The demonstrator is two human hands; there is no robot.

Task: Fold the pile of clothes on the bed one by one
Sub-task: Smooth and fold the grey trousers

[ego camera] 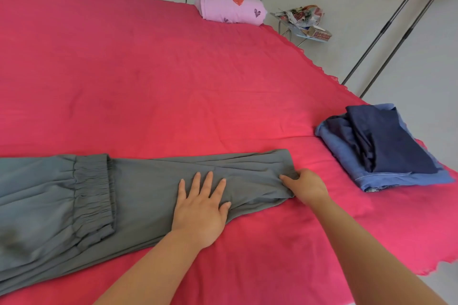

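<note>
Head view: grey trousers [143, 188] lie flat across near part of bed [173, 81], running from left edge toward middle, elastic band [91, 193] on top at left. Left hand [200, 210] flat on cloth, fingers straight and spread, pressing, gripping nothing. Right hand [307, 188] pinches right end of trousers, fingers curled round edge. Fold looks due: use left palm as anchor at crease, lift end low, carry it leftward, line up edges, smooth wrinkles. Folded blue stack [386, 151] sits apart at right.
</note>
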